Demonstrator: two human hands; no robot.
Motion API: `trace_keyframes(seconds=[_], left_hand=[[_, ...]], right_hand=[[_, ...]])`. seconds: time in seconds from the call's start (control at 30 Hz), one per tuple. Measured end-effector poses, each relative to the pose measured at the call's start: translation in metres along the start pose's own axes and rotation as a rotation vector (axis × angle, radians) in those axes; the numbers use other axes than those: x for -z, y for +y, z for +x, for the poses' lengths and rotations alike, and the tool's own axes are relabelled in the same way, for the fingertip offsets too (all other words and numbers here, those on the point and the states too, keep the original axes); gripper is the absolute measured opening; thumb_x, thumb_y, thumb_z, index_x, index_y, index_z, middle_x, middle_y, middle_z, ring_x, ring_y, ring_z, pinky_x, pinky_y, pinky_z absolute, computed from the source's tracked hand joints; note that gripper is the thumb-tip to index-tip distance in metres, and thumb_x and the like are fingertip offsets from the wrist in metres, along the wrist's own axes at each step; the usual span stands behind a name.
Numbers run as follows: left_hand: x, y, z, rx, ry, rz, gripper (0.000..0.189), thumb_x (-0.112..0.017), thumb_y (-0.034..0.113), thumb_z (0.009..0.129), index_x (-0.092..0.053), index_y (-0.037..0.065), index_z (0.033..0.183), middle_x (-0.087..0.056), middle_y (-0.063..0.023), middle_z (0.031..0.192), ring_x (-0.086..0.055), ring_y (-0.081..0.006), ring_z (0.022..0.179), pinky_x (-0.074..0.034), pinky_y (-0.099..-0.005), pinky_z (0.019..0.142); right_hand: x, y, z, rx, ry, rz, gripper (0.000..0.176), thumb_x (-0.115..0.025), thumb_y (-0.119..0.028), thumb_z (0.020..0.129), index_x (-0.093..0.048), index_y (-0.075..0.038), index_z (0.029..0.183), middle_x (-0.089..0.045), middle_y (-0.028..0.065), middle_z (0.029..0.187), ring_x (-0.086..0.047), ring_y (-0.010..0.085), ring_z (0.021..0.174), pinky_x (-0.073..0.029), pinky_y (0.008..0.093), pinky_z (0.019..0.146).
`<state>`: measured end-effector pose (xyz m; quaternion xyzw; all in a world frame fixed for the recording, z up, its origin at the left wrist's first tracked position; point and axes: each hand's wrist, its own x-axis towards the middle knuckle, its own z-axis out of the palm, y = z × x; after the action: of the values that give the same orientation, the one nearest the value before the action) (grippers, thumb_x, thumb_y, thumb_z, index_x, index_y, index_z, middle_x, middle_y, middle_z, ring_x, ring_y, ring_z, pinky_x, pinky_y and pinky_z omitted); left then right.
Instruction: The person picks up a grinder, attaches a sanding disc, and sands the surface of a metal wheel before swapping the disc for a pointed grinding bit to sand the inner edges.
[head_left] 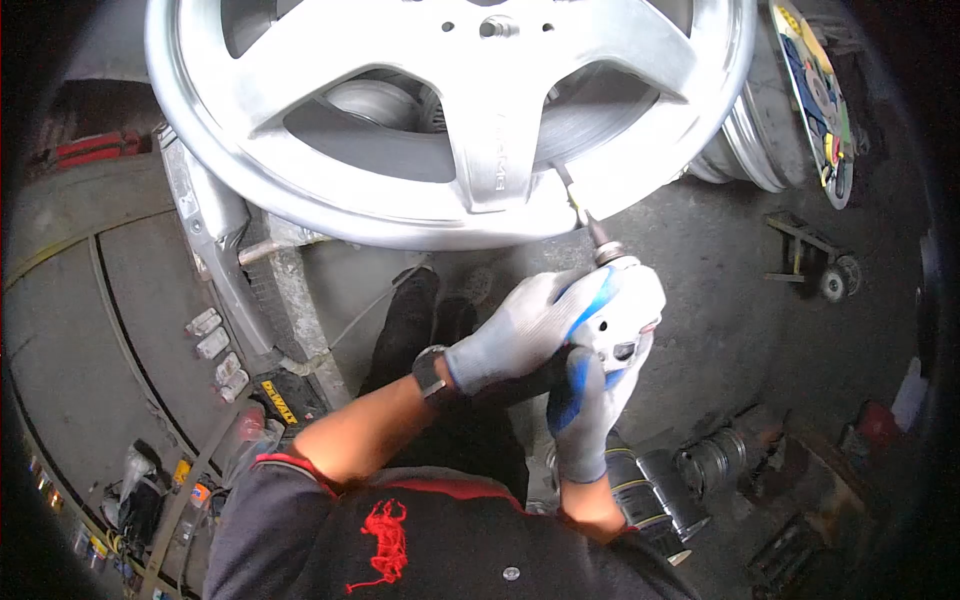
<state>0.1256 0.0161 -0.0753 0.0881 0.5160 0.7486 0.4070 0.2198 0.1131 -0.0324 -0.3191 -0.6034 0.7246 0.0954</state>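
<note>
A silver alloy car wheel (pixel 490 130) with broad spokes fills the upper middle of the head view. Both my hands wear white gloves with blue palms. My left hand (pixel 525 325), with a dark watch at its wrist, wraps around the white body of a die grinder (pixel 620 320). Lower on the same tool, my right hand (pixel 597 410) grips it with the thumb laid along the body. From the metal nose a slim shaft points up and left, its tip right at the inner lip of the rim beside the lower spoke.
A metal stand (pixel 215 215) rises beneath the wheel on the left. Another wheel (pixel 750 140) and a round colourful board (pixel 820 100) are at right. A small wheeled frame (pixel 815 260) sits on the floor. Shiny metal cylinders (pixel 670 490) lie near my right elbow.
</note>
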Motion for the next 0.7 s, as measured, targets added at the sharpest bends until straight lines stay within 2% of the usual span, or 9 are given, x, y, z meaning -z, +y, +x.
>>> trace_keyframes(seconds=[0.07, 0.23, 0.3, 0.4, 0.43, 0.5, 0.53, 0.67, 0.7], left_hand=[[-0.004, 0.01, 0.002, -0.14, -0.044, 0.17, 0.046, -0.045, 0.019, 0.107, -0.046, -0.003, 0.148, -0.059, -0.021, 0.134, -0.059, -0.0294, 0.121, -0.047, -0.0394, 0.105], [-0.001, 0.029, 0.014, -0.02, -0.125, -0.084, 0.051, -0.051, 0.017, 0.104, -0.043, -0.003, 0.15, -0.055, -0.0224, 0.135, -0.056, -0.0319, 0.125, -0.045, -0.0402, 0.108], [0.001, 0.004, 0.01, -0.189, -0.072, 0.028, 0.05, -0.051, 0.019, 0.105, -0.043, -0.003, 0.15, -0.056, -0.021, 0.135, -0.057, -0.0307, 0.124, -0.044, -0.0396, 0.109], [0.003, -0.021, 0.003, -0.442, 0.006, 0.197, 0.05, -0.051, 0.022, 0.107, -0.044, -0.003, 0.149, -0.057, -0.0188, 0.135, -0.058, -0.029, 0.122, -0.044, -0.0386, 0.109], [0.003, -0.019, -0.001, -0.442, 0.006, 0.199, 0.05, -0.051, 0.022, 0.107, -0.044, -0.003, 0.149, -0.057, -0.0188, 0.135, -0.058, -0.029, 0.122, -0.044, -0.0386, 0.109], [0.0, -0.006, -0.01, -0.125, 0.125, -0.079, 0.047, -0.046, 0.031, 0.109, -0.057, -0.006, 0.136, -0.069, -0.017, 0.125, -0.064, -0.0177, 0.116, -0.048, -0.0345, 0.104], [-0.005, 0.007, -0.015, -0.071, 0.172, -0.131, 0.047, -0.046, 0.031, 0.109, -0.057, -0.007, 0.134, -0.069, -0.0173, 0.125, -0.063, -0.0172, 0.116, -0.048, -0.0339, 0.103], [-0.004, -0.004, -0.01, -0.198, 0.158, -0.008, 0.047, -0.046, 0.03, 0.109, -0.058, -0.007, 0.134, -0.069, -0.0172, 0.125, -0.062, -0.0156, 0.115, -0.048, -0.0327, 0.103], [-0.003, -0.007, -0.005, -0.263, 0.08, 0.031, 0.045, -0.049, 0.025, 0.107, -0.052, -0.004, 0.142, -0.063, -0.0189, 0.128, -0.06, -0.0231, 0.118, -0.046, -0.0359, 0.104]], right_hand=[[0.005, 0.0, 0.009, 0.086, 0.011, -0.053, 0.085, -0.071, -0.006, 0.083, -0.025, 0.002, 0.154, -0.051, 0.0141, 0.134, -0.053, 0.0219, 0.124, -0.039, 0.0388, 0.111], [0.001, -0.006, 0.019, 0.133, 0.073, -0.037, 0.089, -0.073, -0.005, 0.08, -0.025, 0.003, 0.154, -0.05, 0.0146, 0.136, -0.052, 0.0221, 0.124, -0.04, 0.039, 0.11], [0.004, -0.006, 0.018, 0.117, 0.017, -0.186, 0.091, -0.074, -0.005, 0.079, -0.025, 0.002, 0.155, -0.048, 0.0152, 0.139, -0.05, 0.0228, 0.127, -0.039, 0.0392, 0.111], [-0.001, 0.003, 0.006, 0.056, 0.017, -0.123, 0.091, -0.075, -0.006, 0.078, -0.025, 0.002, 0.155, -0.045, 0.0161, 0.141, -0.048, 0.0238, 0.13, -0.038, 0.0393, 0.113], [-0.004, 0.002, 0.003, 0.055, 0.016, -0.122, 0.091, -0.075, -0.006, 0.078, -0.025, 0.002, 0.155, -0.045, 0.0161, 0.141, -0.048, 0.0238, 0.13, -0.038, 0.0393, 0.113], [-0.011, -0.006, 0.0, -0.013, -0.026, -0.079, 0.092, -0.075, -0.006, 0.078, -0.025, 0.002, 0.155, -0.043, 0.0167, 0.143, -0.047, 0.0248, 0.132, -0.037, 0.0399, 0.113], [-0.009, -0.005, -0.001, -0.021, -0.03, -0.088, 0.092, -0.075, -0.006, 0.078, -0.025, 0.002, 0.155, -0.044, 0.0168, 0.143, -0.048, 0.0248, 0.131, -0.037, 0.0399, 0.113], [-0.014, -0.013, 0.003, -0.07, 0.014, -0.07, 0.091, -0.074, -0.006, 0.079, -0.025, 0.002, 0.154, -0.046, 0.0166, 0.141, -0.049, 0.0246, 0.13, -0.037, 0.0388, 0.113], [-0.011, -0.012, 0.006, -0.025, 0.014, -0.087, 0.09, -0.074, -0.006, 0.079, -0.026, 0.002, 0.154, -0.047, 0.0163, 0.14, -0.049, 0.0242, 0.129, -0.037, 0.0385, 0.113]])
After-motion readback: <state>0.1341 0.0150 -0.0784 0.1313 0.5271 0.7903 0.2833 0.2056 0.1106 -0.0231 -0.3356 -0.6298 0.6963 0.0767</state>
